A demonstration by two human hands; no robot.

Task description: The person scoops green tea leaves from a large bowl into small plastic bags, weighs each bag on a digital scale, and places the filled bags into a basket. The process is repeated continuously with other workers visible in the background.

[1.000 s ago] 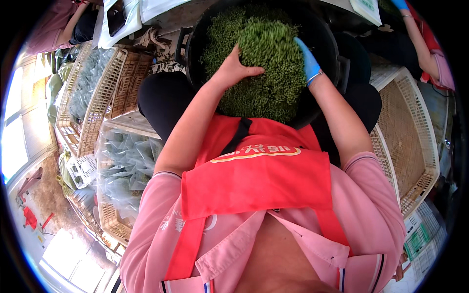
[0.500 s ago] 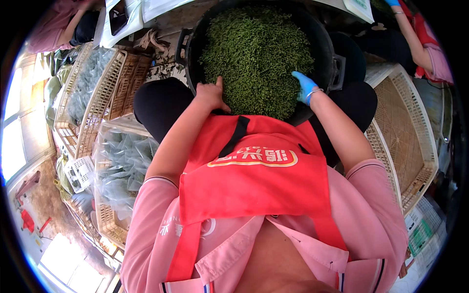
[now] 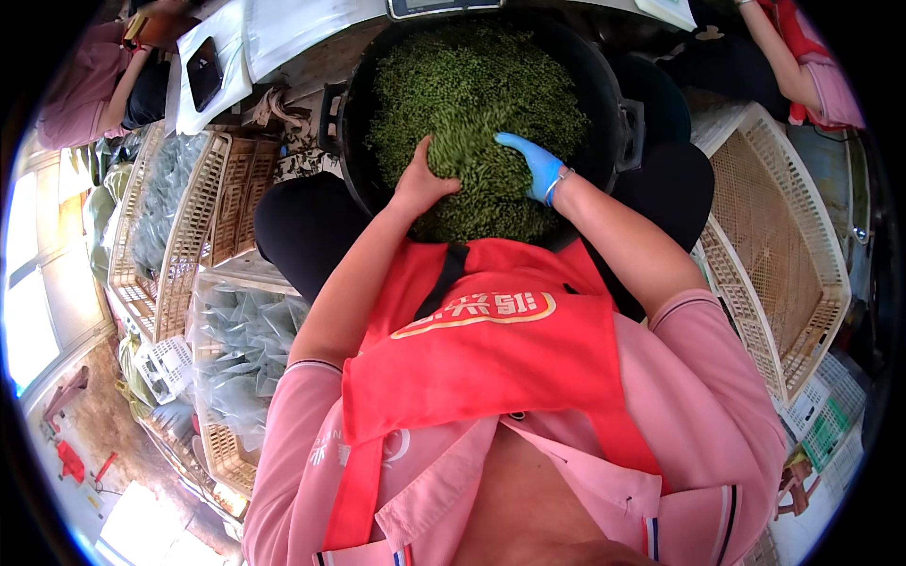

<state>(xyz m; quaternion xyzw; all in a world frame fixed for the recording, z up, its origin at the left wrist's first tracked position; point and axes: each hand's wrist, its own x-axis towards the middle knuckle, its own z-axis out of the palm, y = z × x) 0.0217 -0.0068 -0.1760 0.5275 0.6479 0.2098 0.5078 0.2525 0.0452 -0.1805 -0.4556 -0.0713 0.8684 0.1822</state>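
Observation:
A wide black tub (image 3: 362,179) in front of me holds a heap of small round green peppercorns (image 3: 510,71). My bare left hand (image 3: 422,179) and my blue-gloved right hand (image 3: 536,170) are sunk in the near part of the heap, facing each other. Their curved fingers cup a clump of peppercorns between them, and that clump is blurred by motion. The left thumb points toward the right hand. Peppercorns hide some of the fingertips on both sides.
Clear plastic bags fill crates (image 3: 193,222) on the left. A large cream basket (image 3: 769,245) stands at my right. A phone (image 3: 203,74) lies on white sheets at the far left. A screened device (image 3: 445,8) sits at the table edge. Co-workers (image 3: 826,80) are at both sides.
Both hands have moved inward from the heap's sides, the right one farther, and now gather peppercorns between them. The view has shifted slightly, bringing the screened device in at the top.

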